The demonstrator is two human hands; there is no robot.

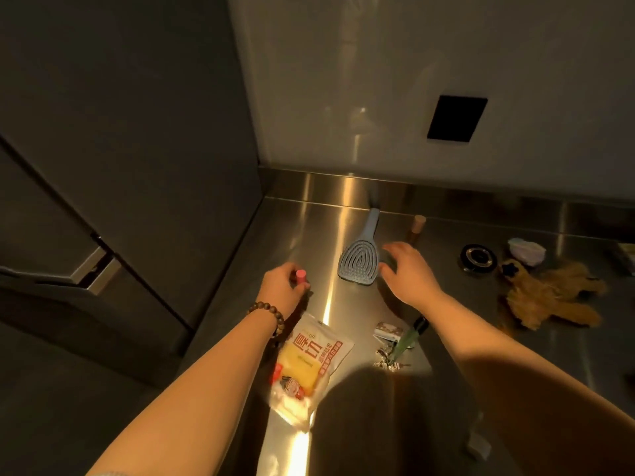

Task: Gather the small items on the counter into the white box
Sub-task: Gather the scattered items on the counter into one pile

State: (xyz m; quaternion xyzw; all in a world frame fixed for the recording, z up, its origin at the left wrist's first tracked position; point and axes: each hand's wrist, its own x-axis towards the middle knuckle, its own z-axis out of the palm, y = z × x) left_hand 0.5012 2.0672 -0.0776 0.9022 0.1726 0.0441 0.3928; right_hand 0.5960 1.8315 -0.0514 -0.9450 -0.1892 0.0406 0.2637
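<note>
My left hand (283, 286) grips a small pink cylinder (301, 276) just above the steel counter (309, 228), near its left edge. My right hand (409, 269) hovers with spread fingers beside the head of a pale blue hairbrush (360, 261), which lies flat with its handle toward the back wall. A bagged bread snack (307, 362) lies under my left forearm. A green-handled tool (409, 338) and a small packet (388, 331) with keys lie under my right forearm. No white box is in view.
A tan cork-like cylinder (417, 226) stands behind the brush. To the right lie a round black disc (478, 257), a pale crumpled thing (525, 250) and a brown plush toy (549, 297). Dark cabinets (120, 166) border the counter's left side.
</note>
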